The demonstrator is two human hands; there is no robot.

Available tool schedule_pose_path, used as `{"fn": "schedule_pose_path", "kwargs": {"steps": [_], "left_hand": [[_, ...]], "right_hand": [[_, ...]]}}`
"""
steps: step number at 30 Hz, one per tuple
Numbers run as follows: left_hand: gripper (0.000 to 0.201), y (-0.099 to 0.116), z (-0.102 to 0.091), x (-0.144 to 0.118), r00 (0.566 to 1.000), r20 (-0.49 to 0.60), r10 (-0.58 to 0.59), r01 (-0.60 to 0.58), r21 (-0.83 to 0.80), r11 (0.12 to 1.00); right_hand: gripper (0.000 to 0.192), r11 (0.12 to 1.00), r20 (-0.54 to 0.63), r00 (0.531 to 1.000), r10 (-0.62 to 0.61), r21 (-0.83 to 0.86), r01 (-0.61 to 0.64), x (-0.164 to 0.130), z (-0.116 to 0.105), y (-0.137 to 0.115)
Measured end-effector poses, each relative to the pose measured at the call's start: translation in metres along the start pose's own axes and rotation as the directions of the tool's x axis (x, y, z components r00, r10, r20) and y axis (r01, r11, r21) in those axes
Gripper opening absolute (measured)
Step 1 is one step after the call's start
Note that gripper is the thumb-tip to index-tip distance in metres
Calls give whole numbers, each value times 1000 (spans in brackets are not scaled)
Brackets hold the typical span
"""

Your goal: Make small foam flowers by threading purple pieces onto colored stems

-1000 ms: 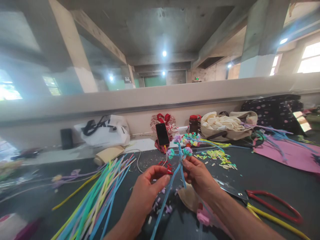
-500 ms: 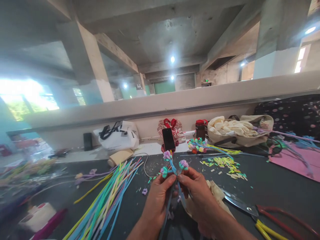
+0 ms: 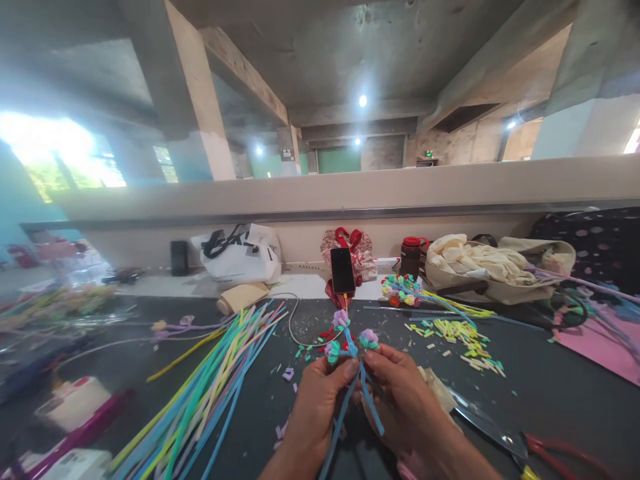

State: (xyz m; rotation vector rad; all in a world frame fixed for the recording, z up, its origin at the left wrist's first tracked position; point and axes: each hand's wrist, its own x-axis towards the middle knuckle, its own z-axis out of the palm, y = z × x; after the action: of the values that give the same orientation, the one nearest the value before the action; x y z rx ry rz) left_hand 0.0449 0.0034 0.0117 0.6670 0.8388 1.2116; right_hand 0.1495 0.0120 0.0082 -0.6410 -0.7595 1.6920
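Both hands meet in the middle of the head view, over the dark tabletop. They pinch a small spray of pipe-cleaner flowers [image 3: 351, 345], whose three purple and teal heads stand above the fingers. Two blue stems hang down between the hands. My left hand [image 3: 320, 393] is closed, thumb against fingers, just under the left flower head. My right hand [image 3: 400, 383] is closed too, pinching the spray beside the right flower head. The fingertips partly hide the join of the stems.
To the left lies a bundle of coloured pipe cleaners [image 3: 210, 393]. Scissors [image 3: 495, 430] lie at the right, near cut yellow pieces [image 3: 460, 337]. Behind are a phone [image 3: 343, 270], a bottle [image 3: 411, 257], a white bag [image 3: 240, 257] and a cream tote bag [image 3: 480, 273].
The camera view has shifted slightly. My hands have drawn a little apart at the stems, and the two blue stem ends now show more clearly below them.
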Motion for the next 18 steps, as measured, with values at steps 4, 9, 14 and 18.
{"fn": "schedule_pose_path", "kwargs": {"steps": [4,9,14,18], "left_hand": [[23,1,2,0,1000,-7,25,-25,-21,999],[28,-5,-4,4,999,-1,52,-52,-46,998],[26,-8,-7,4,985,-59,163,-168,-89,982],[22,-10,-6,2,973,-71,218,-222,-58,973]], "right_hand": [[12,1000,-5,1000,-5,2,5,2,-4,1],[9,995,-74,996,-59,-79,53,2,-8,12],[10,963,-72,987,-146,-240,125,2,-7,19],[10,956,-43,978,-203,-225,189,1,-7,20]]}}
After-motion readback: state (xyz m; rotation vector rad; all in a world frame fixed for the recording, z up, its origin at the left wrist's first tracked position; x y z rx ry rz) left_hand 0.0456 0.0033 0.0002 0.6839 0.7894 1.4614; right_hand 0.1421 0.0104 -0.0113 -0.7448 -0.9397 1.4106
